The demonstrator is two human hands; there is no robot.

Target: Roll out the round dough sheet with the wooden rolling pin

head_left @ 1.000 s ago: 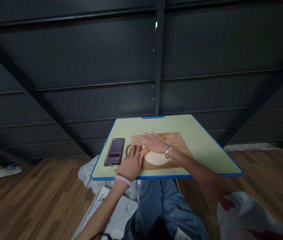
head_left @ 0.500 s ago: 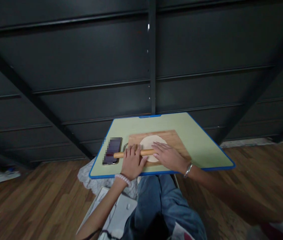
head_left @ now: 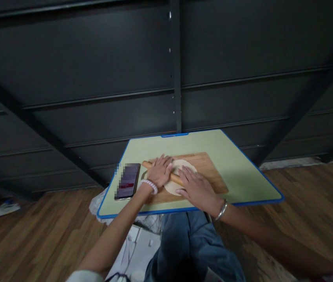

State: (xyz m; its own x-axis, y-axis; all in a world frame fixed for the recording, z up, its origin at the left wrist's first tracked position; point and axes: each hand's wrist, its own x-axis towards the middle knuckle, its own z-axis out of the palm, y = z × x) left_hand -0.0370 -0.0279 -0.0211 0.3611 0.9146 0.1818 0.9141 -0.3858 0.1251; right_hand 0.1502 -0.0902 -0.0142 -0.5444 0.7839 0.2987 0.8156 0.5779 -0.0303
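A wooden rolling pin (head_left: 176, 179) lies slantwise over a round flat sheet of dough (head_left: 181, 164) on a wooden board (head_left: 213, 176). My left hand (head_left: 160, 172) rests on the pin's left part, fingers stretched out and pointing away from me. On its right part lies my right hand (head_left: 198, 188), palm down with the fingers extended, partly over the dough. Both palms press on the pin without wrapping round it. The right end of the pin is hidden under my right hand.
The board lies on a pale green table (head_left: 243, 180) with a blue rim. A phone (head_left: 127, 181) is at its left side. Dark panels (head_left: 110, 117) rise behind. Below are my legs in jeans (head_left: 175, 243) and a white box (head_left: 145, 250).
My left hand has moved forward and the pin has turned from nearly level to slanting, its left end now farther away. The view has shifted slightly.
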